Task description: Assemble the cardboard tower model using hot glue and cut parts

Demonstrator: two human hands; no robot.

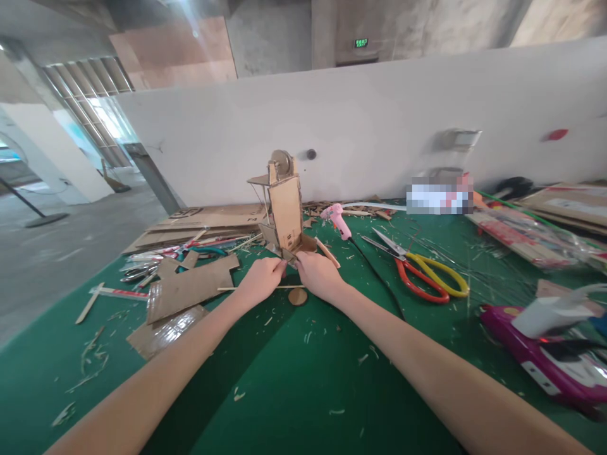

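Observation:
A tall cardboard model (286,212) with a round wheel (282,163) at its top stands upright on the green table. At its base, my left hand (263,278) and my right hand (317,274) are close together, their fingers pinched on a small cardboard piece (289,256) at the model's lower front. Whether that piece is joined to the model cannot be made out. Just below the hands lies a cardboard disc (298,296). A thin wooden stick (290,287) runs crosswise behind my left hand, near the disc.
Cardboard sheets (190,287) and tools lie on the left. A pink glue gun (339,221), its black cord, and large scissors (417,268) are on the right. A purple power strip (535,366) sits at the far right, and a white wall (370,126) stands behind.

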